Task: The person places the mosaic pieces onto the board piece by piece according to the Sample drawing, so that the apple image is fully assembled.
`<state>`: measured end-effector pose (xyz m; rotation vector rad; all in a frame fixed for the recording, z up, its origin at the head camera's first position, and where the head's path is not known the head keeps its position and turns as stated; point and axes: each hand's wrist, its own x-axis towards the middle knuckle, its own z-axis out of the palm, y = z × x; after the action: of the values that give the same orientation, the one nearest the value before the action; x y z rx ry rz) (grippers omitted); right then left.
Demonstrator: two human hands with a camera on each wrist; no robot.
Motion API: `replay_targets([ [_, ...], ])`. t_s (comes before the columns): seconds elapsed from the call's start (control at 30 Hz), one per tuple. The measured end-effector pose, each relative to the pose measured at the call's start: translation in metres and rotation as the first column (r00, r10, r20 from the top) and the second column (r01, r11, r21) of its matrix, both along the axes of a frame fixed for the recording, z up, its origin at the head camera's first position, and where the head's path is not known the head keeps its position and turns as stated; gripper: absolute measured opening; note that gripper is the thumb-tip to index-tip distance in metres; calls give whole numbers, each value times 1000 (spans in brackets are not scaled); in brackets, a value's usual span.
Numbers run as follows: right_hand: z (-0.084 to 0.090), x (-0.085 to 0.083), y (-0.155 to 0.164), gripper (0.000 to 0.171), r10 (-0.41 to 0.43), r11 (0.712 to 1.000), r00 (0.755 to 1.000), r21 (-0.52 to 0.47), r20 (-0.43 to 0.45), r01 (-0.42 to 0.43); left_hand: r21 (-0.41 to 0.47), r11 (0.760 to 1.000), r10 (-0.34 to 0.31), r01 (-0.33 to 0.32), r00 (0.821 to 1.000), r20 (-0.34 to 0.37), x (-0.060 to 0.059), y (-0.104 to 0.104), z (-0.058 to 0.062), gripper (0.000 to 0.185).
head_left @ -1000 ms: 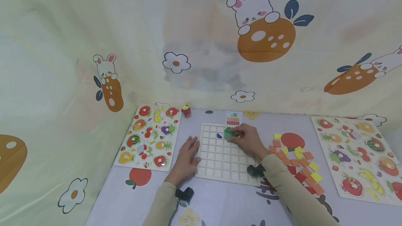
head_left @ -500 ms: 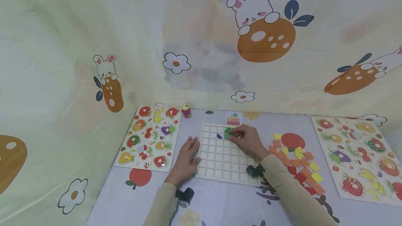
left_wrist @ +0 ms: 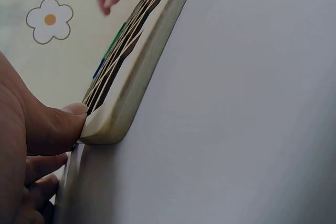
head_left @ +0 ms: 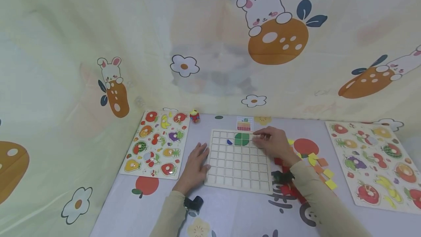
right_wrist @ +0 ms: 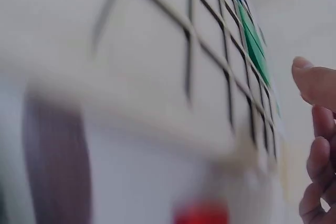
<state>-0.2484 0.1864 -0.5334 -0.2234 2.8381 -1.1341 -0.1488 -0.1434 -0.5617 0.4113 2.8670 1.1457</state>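
A white grid board lies in the middle of the table. Green quarter-round tiles form a rounded shape in its upper cells, and a small blue tile sits just left of them. My left hand rests along the board's left edge with fingers extended; in the left wrist view its thumb touches the board's corner. My right hand hovers over the upper right of the board. The right wrist view shows its thumb apart from the fingers, with nothing between them.
Loose orange, yellow and red tiles lie right of the board, partly behind the right arm. Fruit puzzle boards stand left and right. Behind the grid are a small pattern card and a toy figure.
My right hand has let go of the green tile at the upper cells and moved right, uncovering the whole green shape. The left hand has stayed in place.
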Motion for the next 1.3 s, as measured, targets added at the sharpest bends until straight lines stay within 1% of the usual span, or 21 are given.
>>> replay_targets([
  [0.07, 5, 1, 18, 35, -33, 999, 998, 32, 45, 32, -5, 1000, 1, -1, 1000, 0, 0, 0, 0, 60],
  [0.13, 8, 2, 38, 38, -39, 998, 998, 56, 59, 35, -9, 1000, 1, -1, 1000, 4, 0, 0, 0, 60],
  [0.2, 8, 3, 60, 41, -24, 997, 999, 79, 46, 20, -11, 1000, 0, 0, 1000, 1, -1, 1, -1, 61],
  [0.3, 8, 6, 90, 47, 13, 992, 999, 122, 34, -17, -16, 1000, 1, 0, 1000, 18, 0, 0, -1, 61],
  [0.37, 9, 9, 104, 53, 30, 989, 999, 144, 37, -35, -18, 1000, 3, -2, 1000, 28, 0, 0, -1, 62],
  [0.47, 8, 12, 118, 62, 44, 988, 997, 146, 64, -53, -17, 1000, 10, -9, 999, 40, 0, -1, 0, 62],
  [0.57, 5, 15, 124, 64, 45, 990, 994, 131, 97, -58, -16, 1000, 17, -17, 999, 36, 0, -1, -1, 62],
  [0.63, 1, 15, 125, 61, 40, 990, 994, 129, 98, -53, -17, 1000, 22, -21, 999, 36, 0, -1, 0, 62],
  [0.7, -2, 15, 124, 57, 30, 990, 996, 135, 86, -41, -9, 1000, 22, -21, 999, 41, 1, 0, 0, 62],
  [0.8, -7, 12, 123, 48, 21, 989, 999, 147, 45, -28, -2, 1000, 18, -18, 999, 50, 1, 2, 1, 61],
  [0.9, -9, 7, 121, 41, 23, 987, 1000, 160, 15, -25, -3, 1000, 17, -17, 998, 52, 1, 2, 2, 62],
  [1.13, -6, 1, 118, 34, 10, 986, 999, 167, 47, -17, -2, 1000, 9, -9, 999, 31, 0, 1, 1, 61],
  [1.3, -6, 1, 114, 36, 16, 991, 999, 129, 28, -19, -10, 1000, 15, -15, 999, 39, 0, 1, -1, 61],
])
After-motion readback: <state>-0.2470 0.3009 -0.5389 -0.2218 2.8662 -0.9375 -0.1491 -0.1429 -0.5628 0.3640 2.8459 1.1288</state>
